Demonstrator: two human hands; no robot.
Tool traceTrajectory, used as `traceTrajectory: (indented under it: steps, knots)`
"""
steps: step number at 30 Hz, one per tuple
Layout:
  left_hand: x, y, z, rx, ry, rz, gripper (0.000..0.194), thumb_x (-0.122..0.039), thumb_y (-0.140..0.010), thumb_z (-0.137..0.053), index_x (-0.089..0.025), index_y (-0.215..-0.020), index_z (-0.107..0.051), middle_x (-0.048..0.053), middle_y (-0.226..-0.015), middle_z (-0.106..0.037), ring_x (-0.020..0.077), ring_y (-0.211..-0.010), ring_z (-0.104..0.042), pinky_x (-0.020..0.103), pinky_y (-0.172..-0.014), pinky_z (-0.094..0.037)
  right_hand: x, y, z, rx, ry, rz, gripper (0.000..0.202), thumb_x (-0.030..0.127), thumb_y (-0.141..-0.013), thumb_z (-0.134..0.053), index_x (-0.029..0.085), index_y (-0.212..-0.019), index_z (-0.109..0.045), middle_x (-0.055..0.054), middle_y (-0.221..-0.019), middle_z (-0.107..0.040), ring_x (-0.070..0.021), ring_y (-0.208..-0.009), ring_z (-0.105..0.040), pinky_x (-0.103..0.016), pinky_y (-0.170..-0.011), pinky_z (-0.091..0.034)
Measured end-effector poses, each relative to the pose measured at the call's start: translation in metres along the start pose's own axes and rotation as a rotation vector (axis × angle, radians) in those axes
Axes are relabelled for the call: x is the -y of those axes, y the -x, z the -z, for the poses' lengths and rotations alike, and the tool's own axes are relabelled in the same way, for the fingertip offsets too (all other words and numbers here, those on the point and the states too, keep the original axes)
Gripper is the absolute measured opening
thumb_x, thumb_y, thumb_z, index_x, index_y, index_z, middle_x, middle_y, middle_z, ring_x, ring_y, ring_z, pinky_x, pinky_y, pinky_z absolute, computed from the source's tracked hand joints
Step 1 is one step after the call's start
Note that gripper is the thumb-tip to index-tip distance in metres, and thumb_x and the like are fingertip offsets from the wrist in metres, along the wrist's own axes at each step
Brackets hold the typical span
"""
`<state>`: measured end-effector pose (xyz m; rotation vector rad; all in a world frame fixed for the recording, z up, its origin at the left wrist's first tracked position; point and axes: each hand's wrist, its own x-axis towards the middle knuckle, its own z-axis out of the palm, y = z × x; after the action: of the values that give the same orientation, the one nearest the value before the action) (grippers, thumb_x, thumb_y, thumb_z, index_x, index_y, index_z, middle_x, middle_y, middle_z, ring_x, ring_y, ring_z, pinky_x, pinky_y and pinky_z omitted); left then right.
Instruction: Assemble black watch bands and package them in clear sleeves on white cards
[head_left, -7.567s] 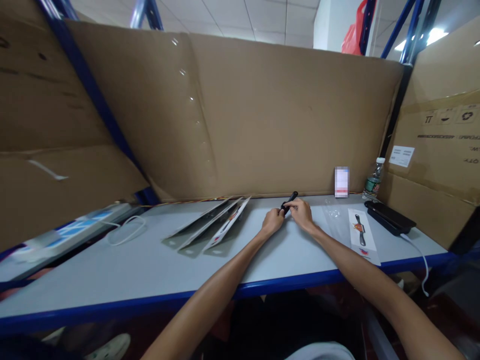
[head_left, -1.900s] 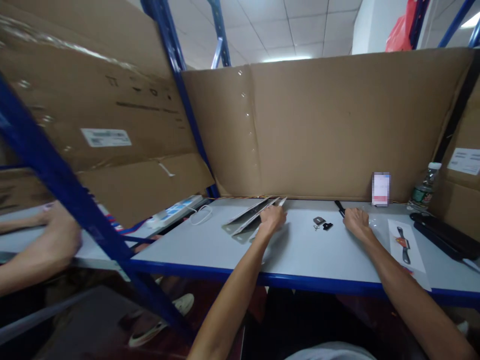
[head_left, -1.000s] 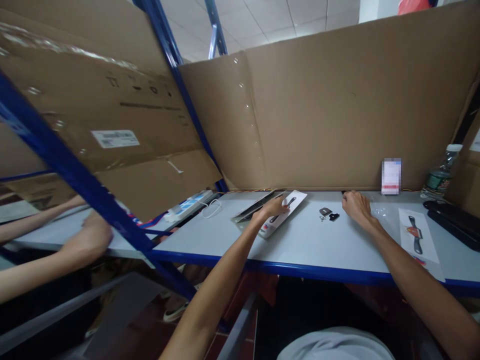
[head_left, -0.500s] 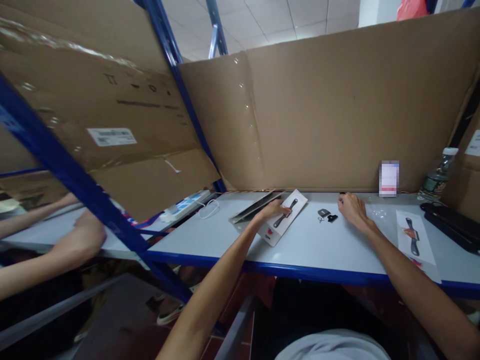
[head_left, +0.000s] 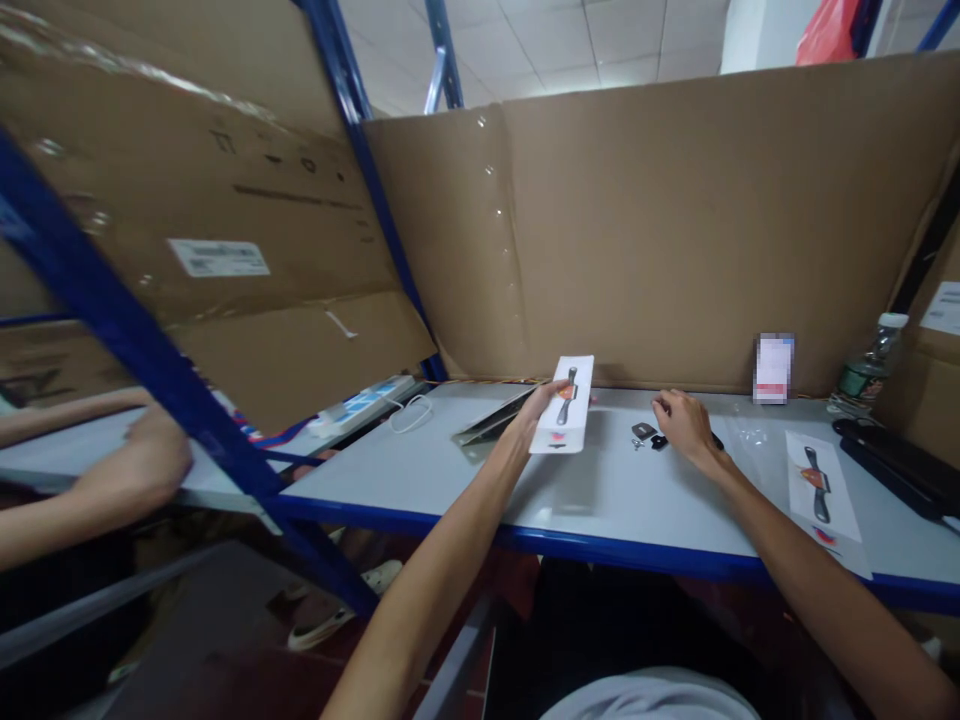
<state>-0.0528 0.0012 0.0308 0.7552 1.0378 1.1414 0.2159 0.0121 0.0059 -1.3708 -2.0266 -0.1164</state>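
My left hand (head_left: 536, 410) is closed around a white box (head_left: 559, 425) printed with a picture of a two-handled spokeshave. The box is tilted up and held above the table, its shadow below. Behind that wrist, a flat dark-faced panel or open case (head_left: 487, 425) leans on the tabletop. My right hand (head_left: 682, 422) rests on the table with curled fingers. A dark rounded end (head_left: 718, 442) shows beside its wrist; what the fingers hold is hidden. Just left of this hand lie a grey metal plate (head_left: 643, 431), a small black part (head_left: 659, 442) and tiny screws (head_left: 637, 445).
Another spokeshave-printed package (head_left: 821, 490) lies at right, near a black case (head_left: 892, 465), a water bottle (head_left: 866, 370) and an upright phone-like card (head_left: 773, 368). Clear plastic (head_left: 750, 430) lies behind my right hand. A power strip (head_left: 364, 405) and a co-worker's arm (head_left: 142, 450) are left.
My left hand has lifted the white box off the table and turned it more upright. My right hand has shifted slightly left and nearer; the dark end now shows at its wrist.
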Motion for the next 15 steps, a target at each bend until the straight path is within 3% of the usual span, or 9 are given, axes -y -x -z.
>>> traceTrajectory:
  steps: [4,7,10,15]
  knots:
    - [-0.01,-0.009,-0.016,0.069,0.452,-0.21,0.033,-0.02,-0.09,-0.05,-0.008,-0.119,-0.061,0.013,-0.085,-0.076,0.0267,-0.08,-0.076,0.042,-0.08,-0.06,0.01,0.004,0.0,-0.134,-0.137,0.118,0.02,0.023,-0.094,-0.052,0.019,-0.084,-0.069,-0.006,-0.086,-0.071,-0.0205,-0.082,-0.063,-0.029,-0.071,-0.038]
    - [-0.008,-0.017,-0.02,0.059,0.662,-0.289,0.037,-0.034,-0.095,-0.051,-0.011,-0.121,-0.062,0.012,-0.085,-0.076,0.0274,-0.08,-0.075,0.045,-0.085,-0.059,0.022,0.012,0.0,-0.231,-0.275,0.235,0.021,0.024,-0.097,-0.05,0.02,-0.086,-0.069,-0.005,-0.083,-0.068,-0.0199,-0.08,-0.063,-0.03,-0.072,-0.042]
    - [0.0,-0.02,-0.017,0.077,0.676,-0.285,0.058,-0.057,-0.096,-0.045,-0.008,-0.12,-0.065,0.015,-0.085,-0.075,0.0287,-0.079,-0.074,0.044,-0.083,-0.059,0.04,0.023,0.001,-0.271,-0.356,0.378,0.022,0.026,-0.1,-0.049,0.02,-0.095,-0.07,-0.006,-0.088,-0.067,-0.0196,-0.083,-0.063,-0.031,-0.074,-0.046]
    - [0.013,-0.014,-0.017,0.152,0.629,-0.285,0.071,-0.065,-0.096,-0.036,-0.005,-0.12,-0.066,0.016,-0.083,-0.074,0.0262,-0.072,-0.072,0.039,-0.077,-0.059,0.064,0.038,-0.004,-0.233,-0.294,0.639,0.02,0.029,-0.101,-0.053,0.019,-0.104,-0.07,-0.009,-0.097,-0.067,-0.0212,-0.092,-0.064,-0.032,-0.075,-0.051]
